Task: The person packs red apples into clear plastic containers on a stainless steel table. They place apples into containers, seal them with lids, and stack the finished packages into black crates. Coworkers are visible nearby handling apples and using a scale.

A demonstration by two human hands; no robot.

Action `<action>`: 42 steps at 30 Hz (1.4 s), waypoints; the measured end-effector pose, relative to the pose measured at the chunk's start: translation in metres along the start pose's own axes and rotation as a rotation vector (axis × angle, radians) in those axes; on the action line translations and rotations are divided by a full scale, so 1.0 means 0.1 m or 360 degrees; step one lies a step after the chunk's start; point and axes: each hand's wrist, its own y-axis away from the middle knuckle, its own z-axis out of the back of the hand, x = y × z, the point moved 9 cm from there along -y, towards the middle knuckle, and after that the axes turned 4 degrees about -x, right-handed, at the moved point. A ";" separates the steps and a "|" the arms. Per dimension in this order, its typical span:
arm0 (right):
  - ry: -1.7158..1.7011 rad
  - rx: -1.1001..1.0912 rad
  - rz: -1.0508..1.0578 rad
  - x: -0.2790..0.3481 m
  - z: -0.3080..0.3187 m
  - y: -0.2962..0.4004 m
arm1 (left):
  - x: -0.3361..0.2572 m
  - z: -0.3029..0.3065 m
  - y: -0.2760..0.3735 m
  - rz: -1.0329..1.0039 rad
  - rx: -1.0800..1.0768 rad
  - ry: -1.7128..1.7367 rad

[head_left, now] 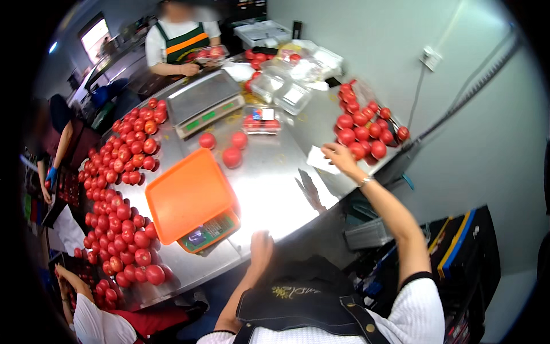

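My right hand (pixel 340 160) reaches over the far right part of the steel table, its fingers on a white sheet (pixel 319 161) beside a group of red tomatoes (pixel 363 129). My left hand (pixel 261 249) is at the near table edge, blurred, and its fingers cannot be made out clearly. Left of it, an orange tray (pixel 189 195) rests tilted on a small orange scale (pixel 210 232), hiding most of it. Three loose tomatoes (pixel 232 157) lie behind the tray. A clear plastic box of tomatoes (pixel 261 121), bearing a label, sits farther back.
Many tomatoes (pixel 118 232) cover the table's left side. A large steel-topped scale (pixel 206 99) stands at the back, with empty clear boxes (pixel 293 96) to its right. A person (pixel 182 47) across the table holds a filled box. Two more people work at left. Black crates (pixel 464 245) stand at right.
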 end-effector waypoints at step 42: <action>0.0346 0.0757 -0.0517 1.07 0.70 1.83 | -1.98 -0.52 -0.80 0.0417 0.2165 0.1380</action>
